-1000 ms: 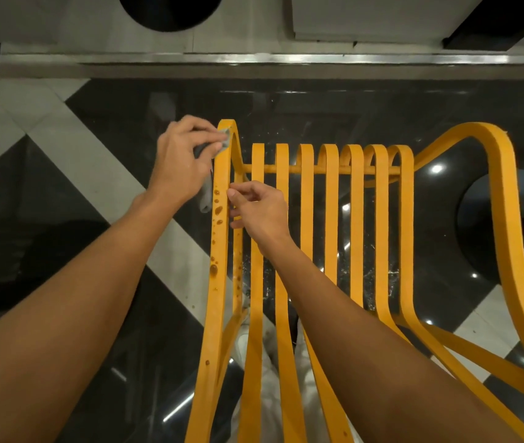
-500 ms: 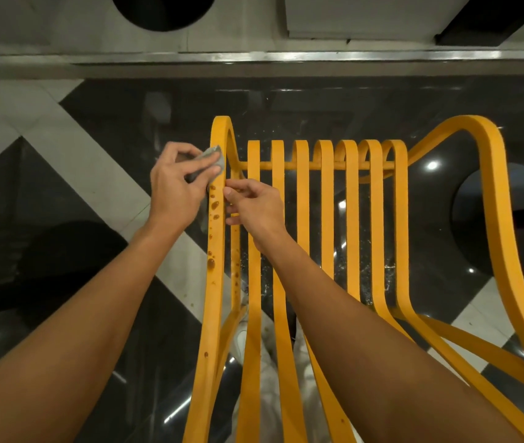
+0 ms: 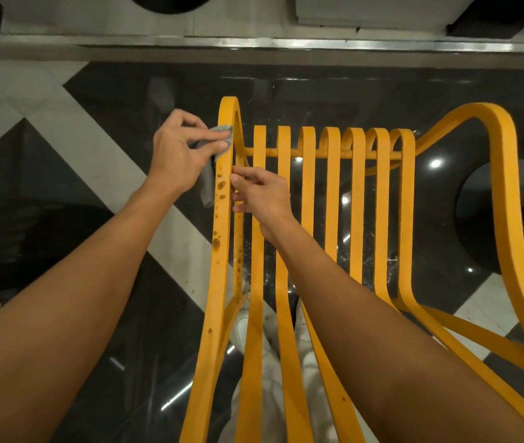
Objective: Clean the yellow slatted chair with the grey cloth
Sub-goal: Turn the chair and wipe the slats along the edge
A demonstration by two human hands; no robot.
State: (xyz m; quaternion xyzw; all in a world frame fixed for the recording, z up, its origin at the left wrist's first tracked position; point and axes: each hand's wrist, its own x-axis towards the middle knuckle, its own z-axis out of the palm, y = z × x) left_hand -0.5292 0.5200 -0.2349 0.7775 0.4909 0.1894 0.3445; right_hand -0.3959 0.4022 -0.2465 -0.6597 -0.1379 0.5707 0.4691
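Yellow slatted chair (image 3: 355,203) stands on the tiled floor (image 3: 62,123) below you. Your left hand (image 3: 179,155) pinches the grey cloth (image 3: 222,137) against its outer left slat; your right hand (image 3: 260,195) curls round the slat beside. Press down through the brown spots (image 3: 221,186), bracing firmly.
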